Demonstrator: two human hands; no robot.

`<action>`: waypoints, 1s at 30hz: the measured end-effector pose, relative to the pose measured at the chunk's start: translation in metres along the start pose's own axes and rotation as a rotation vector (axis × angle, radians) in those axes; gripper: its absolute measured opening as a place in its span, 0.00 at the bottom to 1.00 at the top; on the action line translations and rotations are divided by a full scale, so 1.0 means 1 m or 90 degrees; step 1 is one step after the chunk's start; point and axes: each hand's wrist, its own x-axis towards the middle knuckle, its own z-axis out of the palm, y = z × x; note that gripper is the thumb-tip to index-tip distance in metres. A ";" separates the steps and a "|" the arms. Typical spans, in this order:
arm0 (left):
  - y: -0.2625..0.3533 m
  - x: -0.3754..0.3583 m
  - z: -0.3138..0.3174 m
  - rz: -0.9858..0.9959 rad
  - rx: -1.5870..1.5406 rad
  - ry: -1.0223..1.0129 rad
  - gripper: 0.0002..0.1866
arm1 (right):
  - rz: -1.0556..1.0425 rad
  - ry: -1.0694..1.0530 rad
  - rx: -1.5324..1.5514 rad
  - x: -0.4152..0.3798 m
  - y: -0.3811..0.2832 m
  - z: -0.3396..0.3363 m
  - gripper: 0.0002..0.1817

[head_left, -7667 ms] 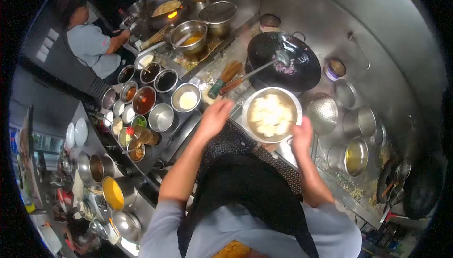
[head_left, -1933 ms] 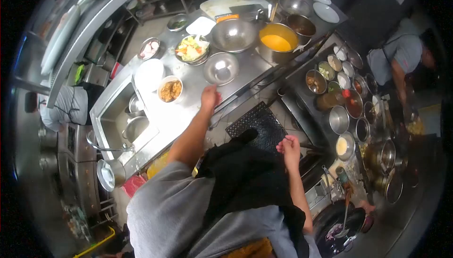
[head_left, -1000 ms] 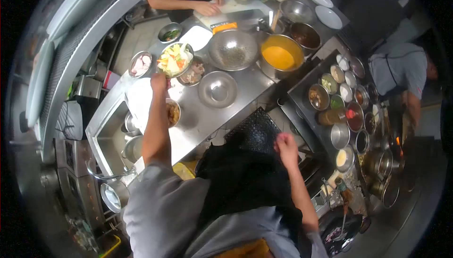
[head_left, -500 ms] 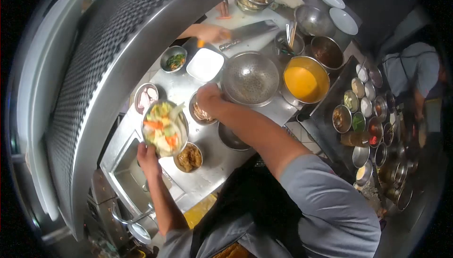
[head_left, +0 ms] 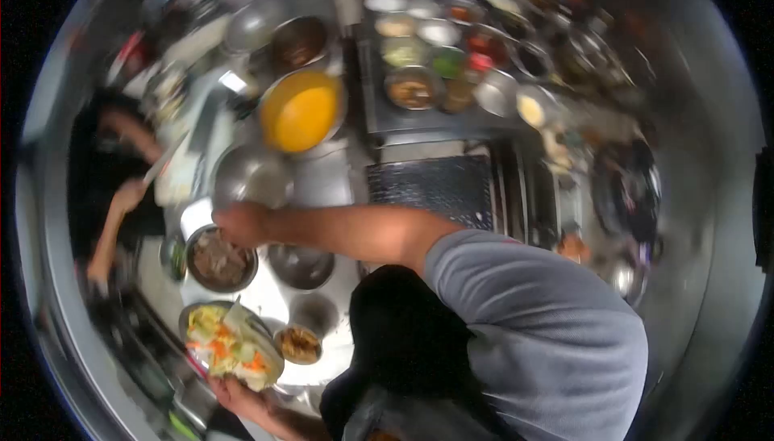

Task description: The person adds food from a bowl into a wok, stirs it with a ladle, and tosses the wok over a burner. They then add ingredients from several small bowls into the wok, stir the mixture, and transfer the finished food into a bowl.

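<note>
My left hand (head_left: 239,395), at the lower left, grips the near rim of a metal bowl of cut vegetables (head_left: 228,343), with pale cabbage and orange carrot pieces. My right hand (head_left: 245,224) reaches across and is closed at the upper right rim of a metal bowl of sliced meat (head_left: 219,261); blur softens its fingers. A bowl of brown fried pieces (head_left: 299,345) stands beside the vegetables. Just right of the meat sits an empty metal bowl (head_left: 301,267). A large metal colander (head_left: 254,176) is beyond my right hand, partly over a white square plate (head_left: 196,214).
A pot of orange liquid (head_left: 301,110) and a dark pot (head_left: 299,41) stand farther back. Several ingredient bowls (head_left: 412,88) fill a counter behind a black grated surface (head_left: 431,191). At left, another person's hands (head_left: 129,196) hold a knife (head_left: 164,160).
The view has swung right, so the counter appears turned. My right hand has shifted to the meat bowl's rim, and that bowl looks larger. My left hand still holds the vegetable bowl.
</note>
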 end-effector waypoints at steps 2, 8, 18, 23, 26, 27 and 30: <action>0.013 0.008 0.007 0.051 0.026 -0.124 0.16 | 0.051 0.088 -0.030 -0.055 0.006 -0.053 0.11; 0.045 -0.006 0.176 0.103 0.178 -0.532 0.13 | 0.457 0.429 0.040 -0.337 0.028 -0.225 0.12; -0.110 -0.314 0.489 0.220 0.210 -1.133 0.14 | 0.887 1.089 -0.288 -0.766 -0.097 -0.229 0.10; -0.227 -0.458 0.564 0.077 0.269 -1.265 0.11 | 0.902 1.310 -0.366 -0.860 -0.139 -0.163 0.10; -0.282 -0.486 0.584 0.026 0.292 -1.284 0.10 | 0.842 1.478 -0.233 -0.877 -0.142 -0.138 0.09; -0.289 -0.486 0.589 0.009 0.301 -1.280 0.11 | 0.853 1.501 -0.236 -0.879 -0.137 -0.137 0.09; -0.303 -0.466 0.613 0.287 0.417 -1.373 0.15 | 0.978 1.398 -0.358 -0.890 -0.130 -0.128 0.08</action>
